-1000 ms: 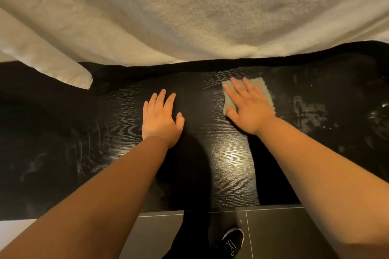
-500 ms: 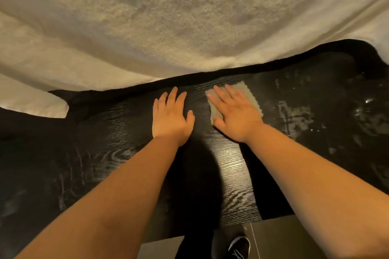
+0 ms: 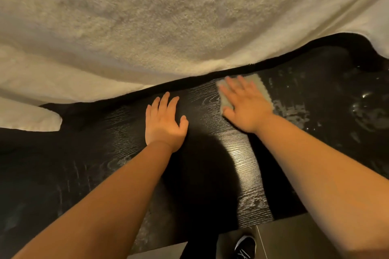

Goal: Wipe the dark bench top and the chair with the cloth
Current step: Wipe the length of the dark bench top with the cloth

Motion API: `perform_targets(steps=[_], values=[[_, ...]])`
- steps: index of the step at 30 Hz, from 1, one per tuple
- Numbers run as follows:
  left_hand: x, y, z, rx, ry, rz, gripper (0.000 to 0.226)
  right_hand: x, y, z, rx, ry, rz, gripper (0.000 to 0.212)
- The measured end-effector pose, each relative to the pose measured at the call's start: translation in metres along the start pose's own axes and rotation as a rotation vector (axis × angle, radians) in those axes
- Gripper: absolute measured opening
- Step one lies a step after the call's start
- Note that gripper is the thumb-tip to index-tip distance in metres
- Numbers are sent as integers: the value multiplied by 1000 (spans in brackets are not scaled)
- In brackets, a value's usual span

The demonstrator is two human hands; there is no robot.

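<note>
The dark wood-grain bench top (image 3: 242,166) runs across the view, with wet streaks on its right part. A small pale grey cloth (image 3: 262,88) lies flat on it near the far edge. My right hand (image 3: 246,105) presses on the cloth with straight, spread fingers and covers most of it. My left hand (image 3: 164,122) rests flat on the bare bench just left of the cloth, fingers straight. No chair is in view.
A thick cream towel-like fabric (image 3: 168,27) hangs over the far side of the bench and fills the upper view. Grey floor tiles (image 3: 294,235) and a black shoe (image 3: 245,246) show below the bench's near edge.
Both hands have moved farther from me toward the bench's back edge. The right hand slid the cloth along with it, first left, then back to the right.
</note>
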State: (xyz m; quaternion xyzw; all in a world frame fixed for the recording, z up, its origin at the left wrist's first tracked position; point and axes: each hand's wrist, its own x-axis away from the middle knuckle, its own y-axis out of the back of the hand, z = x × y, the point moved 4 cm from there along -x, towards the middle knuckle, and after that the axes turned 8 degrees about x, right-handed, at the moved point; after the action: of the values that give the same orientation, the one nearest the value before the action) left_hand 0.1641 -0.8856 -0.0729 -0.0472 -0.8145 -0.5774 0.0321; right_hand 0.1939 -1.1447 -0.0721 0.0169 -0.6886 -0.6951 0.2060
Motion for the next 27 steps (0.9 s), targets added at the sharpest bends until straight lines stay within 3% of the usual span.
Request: perform_targets(steps=[3,6,8,10,13,15,18,21,23,27], values=[[0,1,-2,4,1,-1,68,-1,2,-49,-15,-233,-1,81],[0,1,-2,-2,1,4,68,-5,3,-33,-49,-339,35,76],[0,1,-1,-8,0,-5,68,-2,1,3,-50,-258,42,74],[0,0,-1,-21,0,-15,68,9,-5,39,-5,-67,41,74],[-1,-2,0,-32,3,-34,67,29,-14,47,20,151,27,77],[-1,-2,0,-24,5,-39,66,30,-12,16,3,116,-1,80],[0,-1,-1,-19,4,-44,66,30,-10,-34,-18,-128,-17,81],[-1,-1,-1,-12,1,-42,66,28,-10,-24,-28,-271,1,78],[-1,-1,-1,-8,3,-42,66,27,-9,4,-36,-220,20,77],[-2,0,-3,-10,-5,-38,67,44,-17,42,4,81,50,75]])
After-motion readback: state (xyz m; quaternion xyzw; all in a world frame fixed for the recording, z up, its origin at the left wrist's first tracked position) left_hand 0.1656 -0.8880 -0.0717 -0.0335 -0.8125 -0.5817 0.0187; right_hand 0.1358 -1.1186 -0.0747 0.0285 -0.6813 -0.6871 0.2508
